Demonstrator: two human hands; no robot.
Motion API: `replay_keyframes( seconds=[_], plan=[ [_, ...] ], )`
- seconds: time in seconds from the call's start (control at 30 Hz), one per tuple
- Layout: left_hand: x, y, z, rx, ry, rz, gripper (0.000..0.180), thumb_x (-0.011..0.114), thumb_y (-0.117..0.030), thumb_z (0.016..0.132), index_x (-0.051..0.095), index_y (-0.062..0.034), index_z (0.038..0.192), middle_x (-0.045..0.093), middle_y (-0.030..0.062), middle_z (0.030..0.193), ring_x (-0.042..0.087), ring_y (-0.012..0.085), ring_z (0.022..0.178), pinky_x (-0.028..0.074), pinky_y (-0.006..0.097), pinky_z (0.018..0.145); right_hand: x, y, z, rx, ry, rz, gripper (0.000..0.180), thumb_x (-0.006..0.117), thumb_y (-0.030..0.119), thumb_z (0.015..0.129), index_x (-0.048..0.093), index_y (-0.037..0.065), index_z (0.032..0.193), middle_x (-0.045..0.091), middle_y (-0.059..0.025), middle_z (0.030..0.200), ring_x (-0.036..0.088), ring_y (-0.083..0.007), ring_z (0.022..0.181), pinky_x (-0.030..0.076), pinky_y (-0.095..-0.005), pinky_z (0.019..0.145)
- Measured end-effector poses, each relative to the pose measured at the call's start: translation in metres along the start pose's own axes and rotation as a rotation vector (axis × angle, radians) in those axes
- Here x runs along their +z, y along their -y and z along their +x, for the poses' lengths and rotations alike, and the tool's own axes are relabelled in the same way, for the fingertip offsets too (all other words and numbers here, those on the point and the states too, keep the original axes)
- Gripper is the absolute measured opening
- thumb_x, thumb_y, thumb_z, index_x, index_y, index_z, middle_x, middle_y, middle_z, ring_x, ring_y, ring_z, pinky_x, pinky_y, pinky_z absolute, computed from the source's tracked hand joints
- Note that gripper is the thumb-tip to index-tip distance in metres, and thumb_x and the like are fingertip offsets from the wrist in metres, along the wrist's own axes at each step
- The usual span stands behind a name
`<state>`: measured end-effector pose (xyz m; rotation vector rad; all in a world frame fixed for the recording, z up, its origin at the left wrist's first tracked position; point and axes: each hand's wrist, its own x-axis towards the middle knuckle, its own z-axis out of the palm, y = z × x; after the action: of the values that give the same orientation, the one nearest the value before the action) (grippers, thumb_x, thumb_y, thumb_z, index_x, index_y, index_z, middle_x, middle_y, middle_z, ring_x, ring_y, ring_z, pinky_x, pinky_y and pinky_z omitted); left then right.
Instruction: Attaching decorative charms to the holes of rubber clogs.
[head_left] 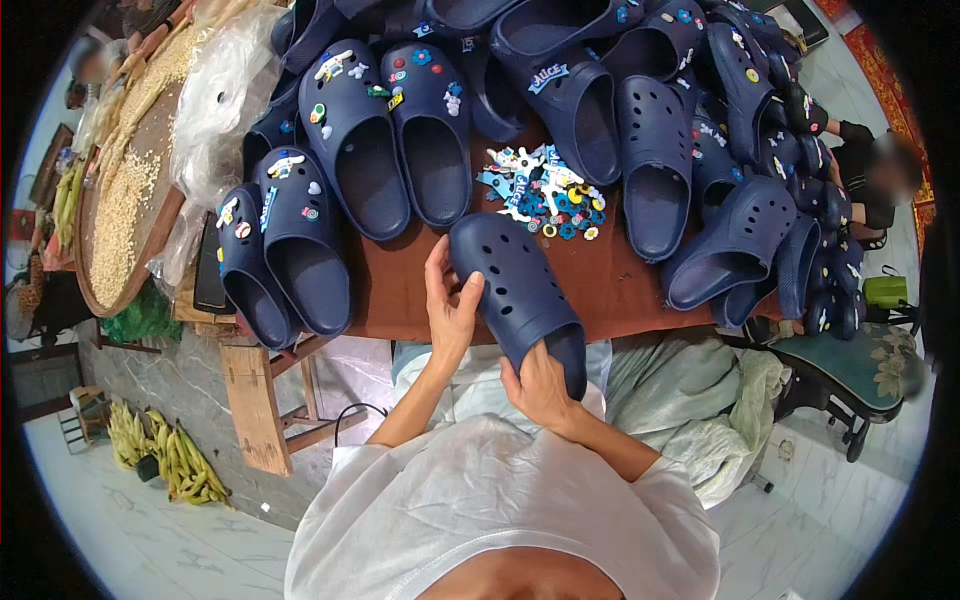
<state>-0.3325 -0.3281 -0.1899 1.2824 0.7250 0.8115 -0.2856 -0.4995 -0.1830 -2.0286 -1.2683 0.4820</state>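
Observation:
A plain dark blue foam clog (515, 285) with round holes and no charms on it is held over the table's near edge, its toe pointing away from me. Along the toe's left side, my left hand (453, 308) grips it, thumb on top. My right hand (541, 385) reaches into the heel opening; its fingers are partly hidden inside, with the thumb outside. Just beyond the toe lies a loose pile of small charms (545, 193), white, blue and yellow. Left of that stand clogs with charms fitted, among them a large pair (368, 175) and a smaller pair (305, 270).
More blue clogs (657, 165) crowd the right and far parts of the brown-covered table (400, 290). At left are a round tray of pale kernels (125, 220), a clear plastic bag (222, 110) and a wooden stool (255, 400). A wheeled chair (840, 365) stands right; two people sit farther off.

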Motion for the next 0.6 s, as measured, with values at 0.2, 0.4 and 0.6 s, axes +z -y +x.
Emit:
replay_keyframes(
  seconds=[0.2,0.4,0.6],
  plan=[
    [-0.003,0.009,-0.012,-0.086,-0.033,0.166,0.084,0.073,-0.021,0.088,0.025,-0.0021,0.154,0.035,0.0185,0.143,0.05,0.0273,0.122,0.044,0.039,0.102,0.007,-0.012,0.006,-0.098,0.046,-0.051,0.046,0.066,0.012,0.089,0.049,-0.014,0.123,0.054,-0.0339,0.114,0.065,-0.0454,0.081,0.056,-0.0476,0.07],
    [-0.005,0.006,-0.026,0.101,-0.091,0.571,0.091,0.075,-0.024,0.083,0.024,-0.0026,0.155,0.026,0.0246,0.151,0.032,0.0369,0.138,0.031,0.049,0.112,-0.009,-0.032,0.009,-0.26,0.203,-0.16,0.031,0.066,0.01,0.083,0.057,-0.01,0.105,0.057,-0.0258,0.102,0.066,-0.0383,0.075,0.056,-0.0441,0.066],
    [0.011,-0.014,-0.038,0.276,-0.018,0.64,0.09,0.078,-0.037,0.076,0.039,-0.0045,0.15,0.026,0.0264,0.155,0.022,0.0447,0.143,0.02,0.054,0.116,-0.032,-0.04,0.037,-0.35,0.239,-0.118,0.025,0.063,0.007,0.082,0.056,-0.008,0.102,0.058,-0.0251,0.101,0.066,-0.0383,0.076,0.057,-0.0442,0.067]
  ],
)
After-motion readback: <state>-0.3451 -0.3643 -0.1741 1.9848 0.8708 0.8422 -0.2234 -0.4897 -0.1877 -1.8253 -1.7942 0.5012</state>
